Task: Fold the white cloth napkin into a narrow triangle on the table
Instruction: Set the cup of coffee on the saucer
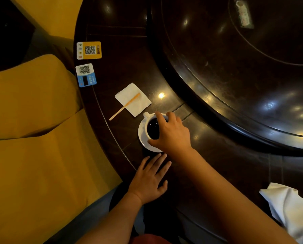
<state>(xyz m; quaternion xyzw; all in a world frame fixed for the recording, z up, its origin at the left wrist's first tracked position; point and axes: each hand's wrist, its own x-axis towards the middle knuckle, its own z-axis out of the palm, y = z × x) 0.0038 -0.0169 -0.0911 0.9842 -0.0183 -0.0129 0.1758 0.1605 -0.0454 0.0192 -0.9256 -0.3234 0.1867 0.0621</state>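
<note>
A white ceramic cup (151, 128), round and glossy and filled with a near-black liquid, stands on a white saucer (141, 136) near the curved edge of a dark, polished wooden table (217, 164). The right hand (172, 135) grips this cup from above, its thumb and fingers curled over the rim. Just below the cup, the left hand (150, 180) lies flat on the tabletop with its fingers straight and spread, holding nothing.

Up and left of the cup lies a small square paper napkin (134, 101), thin and softly creased, with 1 slim wooden stir stick (124, 107) laid diagonally across it and jutting past its lower-left edge. Farther up and left of the cup, 2 glossy QR-code stickers sit at the table's edge, one yellow (89, 50), one blue and white (86, 75).

The white cloth napkin (288, 206) lies well to the lower right of the cup, bunched in loose, rumpled folds at the picture's edge, touched by neither hand.

Up and right of the cup rises a large round turntable (235, 67), dark and lacquered, mirroring spots of ceiling light. Left of the cup, beyond the table edge, stand mustard-yellow upholstered seats (32, 120).
</note>
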